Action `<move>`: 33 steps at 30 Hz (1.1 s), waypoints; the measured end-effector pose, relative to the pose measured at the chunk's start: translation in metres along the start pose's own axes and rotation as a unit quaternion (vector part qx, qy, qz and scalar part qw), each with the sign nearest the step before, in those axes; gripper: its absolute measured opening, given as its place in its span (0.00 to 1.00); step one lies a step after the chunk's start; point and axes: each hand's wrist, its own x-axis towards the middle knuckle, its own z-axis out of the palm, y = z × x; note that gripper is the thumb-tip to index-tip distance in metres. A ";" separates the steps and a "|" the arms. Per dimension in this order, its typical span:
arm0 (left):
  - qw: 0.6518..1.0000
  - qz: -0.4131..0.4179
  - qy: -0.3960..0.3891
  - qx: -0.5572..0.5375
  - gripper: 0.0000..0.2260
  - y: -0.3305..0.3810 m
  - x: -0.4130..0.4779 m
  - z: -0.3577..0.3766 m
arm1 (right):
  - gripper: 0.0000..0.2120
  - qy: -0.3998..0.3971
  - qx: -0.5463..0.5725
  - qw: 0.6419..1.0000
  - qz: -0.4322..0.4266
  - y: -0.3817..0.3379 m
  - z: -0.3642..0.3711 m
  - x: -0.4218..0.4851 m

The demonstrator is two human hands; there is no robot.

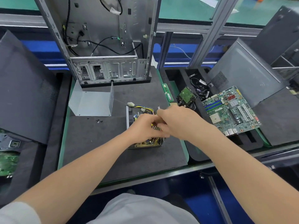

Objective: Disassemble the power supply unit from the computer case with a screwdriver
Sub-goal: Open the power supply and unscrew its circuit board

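The left hand (144,126) and right hand (176,122) curl over the opened power supply (146,144). Whether they grasp anything, perhaps wires, I cannot tell. It is best to steady the box and pull gently.

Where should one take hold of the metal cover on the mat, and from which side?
Probably pinch an upright wall of the cover from above: its base lies flat on the mat, so only the walls' top edges stand free.
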 end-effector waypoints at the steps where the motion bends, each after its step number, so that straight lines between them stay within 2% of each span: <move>1: 1.000 -0.005 0.003 -0.001 0.06 -0.002 0.000 -0.001 | 0.08 -0.018 0.030 0.999 -0.037 0.005 -0.004 -0.002; 3: 1.000 -0.007 0.000 0.000 0.07 -0.005 0.000 -0.001 | 0.05 -0.048 0.056 0.991 -0.114 0.012 -0.009 -0.005; 6: 1.000 -0.011 -0.026 0.000 0.10 -0.005 0.000 0.002 | 0.09 -0.058 0.044 0.971 -0.229 0.015 -0.010 0.001; 9: 0.999 -0.021 -0.016 0.023 0.10 -0.009 0.000 0.006 | 0.09 -0.060 0.067 0.969 -0.229 0.014 -0.011 0.001; 12: 1.000 -0.013 0.014 0.020 0.05 -0.009 0.000 0.009 | 0.08 0.000 0.069 0.986 -0.150 0.007 -0.006 -0.007; 13: 1.000 -0.006 0.015 0.019 0.02 -0.008 0.000 0.010 | 0.11 0.045 0.039 0.994 -0.096 0.002 -0.002 -0.010; 15: 1.000 -0.002 0.004 0.013 0.04 -0.007 0.002 0.012 | 0.17 0.107 -0.032 0.993 0.045 -0.009 0.004 -0.012; 16: 1.000 -0.014 -0.001 0.007 0.03 -0.007 0.003 0.013 | 0.19 0.113 -0.043 0.988 0.098 -0.013 0.007 -0.011; 18: 1.000 -0.016 -0.009 0.003 0.05 -0.008 0.003 0.013 | 0.19 0.090 0.013 0.985 0.144 -0.014 0.012 -0.008; 20: 1.000 0.010 -0.017 -0.007 0.04 -0.006 0.001 0.012 | 0.15 0.042 0.073 0.989 0.123 -0.008 0.012 -0.004; 24: 1.000 -0.002 -0.008 -0.014 0.13 -0.007 0.000 0.007 | 0.08 -0.001 0.097 0.995 0.015 0.006 0.003 -0.001; 28: 1.000 0.017 -0.001 0.017 0.13 -0.004 -0.001 0.005 | 0.11 -0.069 0.102 0.986 -0.109 0.019 -0.004 0.000; 31: 0.999 0.019 0.017 0.032 0.07 -0.001 -0.004 0.005 | 0.12 -0.056 0.096 0.983 -0.149 0.021 -0.004 -0.001; 33: 0.999 0.008 0.018 0.030 0.10 -0.002 -0.003 0.006 | 0.09 -0.022 0.095 0.984 -0.151 0.020 -0.003 -0.005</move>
